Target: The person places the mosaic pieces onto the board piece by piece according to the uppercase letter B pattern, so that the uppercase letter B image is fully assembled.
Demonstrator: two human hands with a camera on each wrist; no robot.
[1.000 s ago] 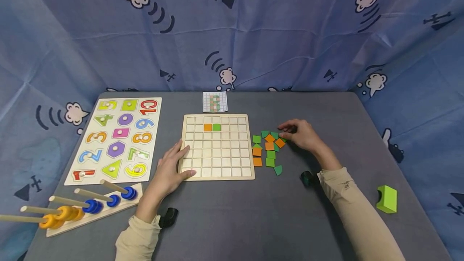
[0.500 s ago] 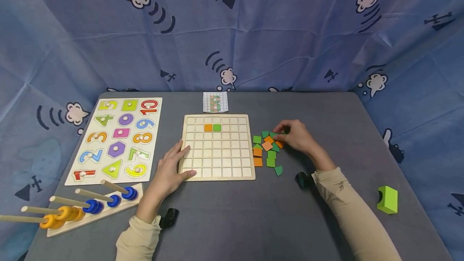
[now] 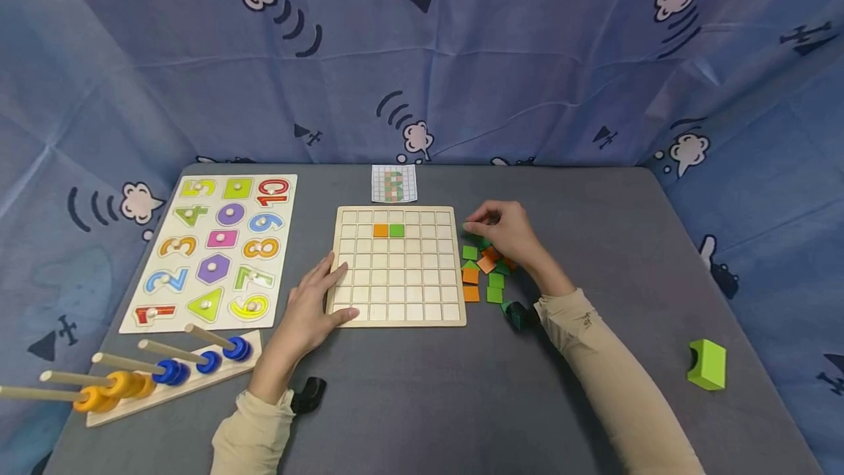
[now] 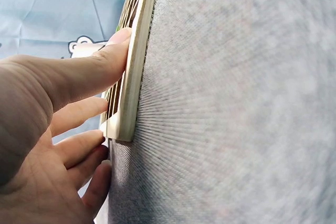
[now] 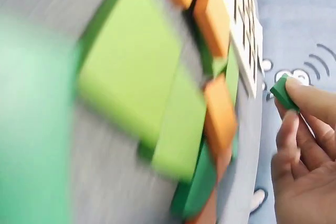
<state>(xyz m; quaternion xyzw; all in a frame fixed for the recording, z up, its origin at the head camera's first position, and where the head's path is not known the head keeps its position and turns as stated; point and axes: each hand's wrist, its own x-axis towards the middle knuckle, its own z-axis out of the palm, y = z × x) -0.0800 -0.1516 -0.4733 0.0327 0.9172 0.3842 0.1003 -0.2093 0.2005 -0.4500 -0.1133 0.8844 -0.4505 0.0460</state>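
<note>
A wooden grid board (image 3: 399,277) lies mid-table, with one orange square tile (image 3: 380,230) and one light green square tile (image 3: 396,230) side by side in an upper row. At the board's near left corner rests my left hand (image 3: 310,314), fingers along the left side and thumb on the front edge. My right hand (image 3: 508,229) is raised beyond the board's upper right side. Between thumb and fingertips it pinches a small dark green tile (image 5: 284,93). Below that hand lies a loose pile of orange tiles (image 3: 470,284) and green tiles (image 3: 495,287), partly covered by the hand.
Behind the board lies a printed pattern card (image 3: 394,184). A number and shape puzzle (image 3: 191,201) sits at left, with a peg stacker (image 3: 198,385) carrying blue and orange rings in front of it. A lime arch block (image 3: 711,365) stands far right.
My right hand has moved left and away from the tile pile, toward the board, with the dark green tile pinched. One orange tile in the pile has turned. My left hand stays put.
</note>
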